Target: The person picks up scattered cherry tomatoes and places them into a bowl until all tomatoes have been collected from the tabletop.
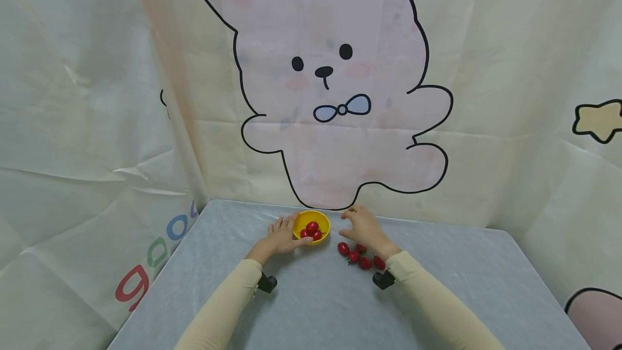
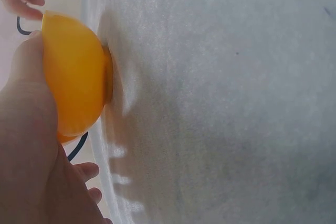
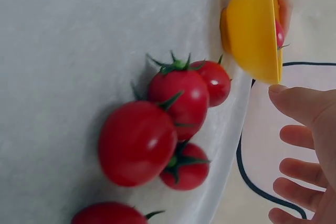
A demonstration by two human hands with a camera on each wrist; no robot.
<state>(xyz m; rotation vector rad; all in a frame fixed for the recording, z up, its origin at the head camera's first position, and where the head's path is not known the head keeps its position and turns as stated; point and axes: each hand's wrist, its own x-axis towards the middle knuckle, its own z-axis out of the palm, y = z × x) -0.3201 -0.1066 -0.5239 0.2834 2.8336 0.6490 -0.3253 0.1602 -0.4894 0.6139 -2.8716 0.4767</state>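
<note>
The bowl sits left of loose tomatoes — other tomatoes inside.

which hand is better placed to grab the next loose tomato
Probably the right hand: it is empty and close to the loose tomatoes, while the left hand touches the yellow bowl.

A creased cream cloth with a pink cartoon animal hangs behind a grey table

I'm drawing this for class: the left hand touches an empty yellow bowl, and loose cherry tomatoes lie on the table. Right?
Not empty: the head view shows cherry tomatoes inside the yellow bowl. The left hand does touch it, and loose cherry tomatoes lie on the table.
</note>
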